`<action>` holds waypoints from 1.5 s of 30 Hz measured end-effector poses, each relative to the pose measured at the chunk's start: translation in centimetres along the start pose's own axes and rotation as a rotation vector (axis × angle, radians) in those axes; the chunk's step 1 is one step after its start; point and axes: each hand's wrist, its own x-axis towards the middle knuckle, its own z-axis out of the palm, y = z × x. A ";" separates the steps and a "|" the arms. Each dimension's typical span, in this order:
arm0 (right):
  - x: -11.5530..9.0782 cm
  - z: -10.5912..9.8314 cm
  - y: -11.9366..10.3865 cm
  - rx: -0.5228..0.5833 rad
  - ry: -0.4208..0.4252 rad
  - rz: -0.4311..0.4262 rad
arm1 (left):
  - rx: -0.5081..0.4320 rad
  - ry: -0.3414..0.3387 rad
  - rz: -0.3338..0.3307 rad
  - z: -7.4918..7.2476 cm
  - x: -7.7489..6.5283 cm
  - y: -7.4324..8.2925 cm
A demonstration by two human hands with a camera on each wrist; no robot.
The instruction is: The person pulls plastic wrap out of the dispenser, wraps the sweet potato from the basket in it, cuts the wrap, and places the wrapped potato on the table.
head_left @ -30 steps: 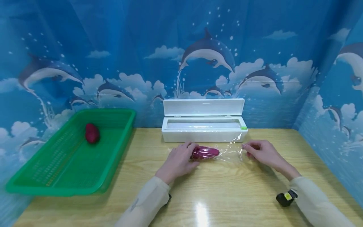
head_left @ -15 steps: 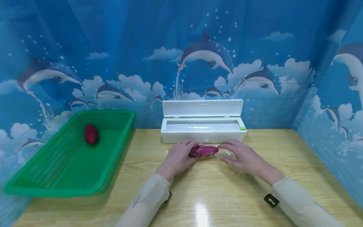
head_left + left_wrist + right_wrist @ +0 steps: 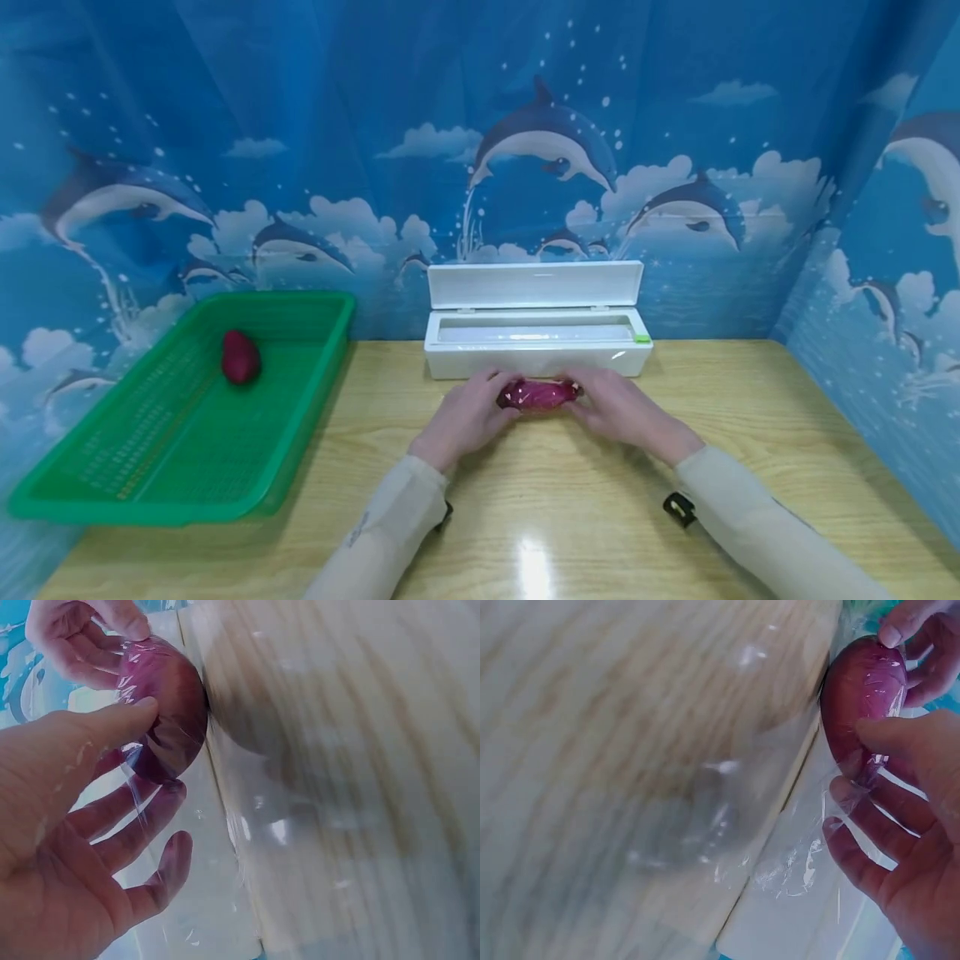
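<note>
A reddish-purple sweet potato (image 3: 538,397), wrapped in shiny cling film, lies crosswise between the two hands just in front of the white box. The left hand (image 3: 471,415) grips its left end; in the left wrist view the thumb presses on top and fingers curl beneath. At the other end the right hand (image 3: 621,410) pinches the sweet potato (image 3: 862,705) between thumb and fingers. Clear cling film (image 3: 802,862) trails by the lower fingers in the right wrist view. Both ends of the sweet potato are partly hidden by fingers in the head view.
Behind the hands stands a white cling film box (image 3: 525,362), its lid (image 3: 536,285) raised and a green slider (image 3: 642,339) at its right. A green basket (image 3: 273,492) holding another sweet potato (image 3: 241,357) is at left. A dolphin-print curtain (image 3: 360,167) backs the wooden table (image 3: 600,525).
The right hand has let go of the stretched film at the right and moved left onto the sweet potato's right end. The film there is now folded in. The left hand has stayed put.
</note>
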 end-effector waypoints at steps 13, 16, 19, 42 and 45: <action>0.9 0.7 1.0 0.130 0.007 0.068 | -0.120 0.038 -0.058 0.4 0.6 -0.4; 1.2 0.7 1.2 0.140 0.007 0.088 | -0.113 0.051 -0.098 0.6 0.7 -0.3; 1.5 0.8 1.3 0.139 0.025 0.094 | -0.095 0.072 -0.130 0.7 0.9 0.0; -0.9 -1.8 2.5 0.339 0.031 0.348 | 0.097 0.085 -0.131 0.2 0.8 0.8; -1.9 -2.9 3.0 0.295 0.111 0.390 | 0.102 0.100 -0.124 0.1 0.7 0.9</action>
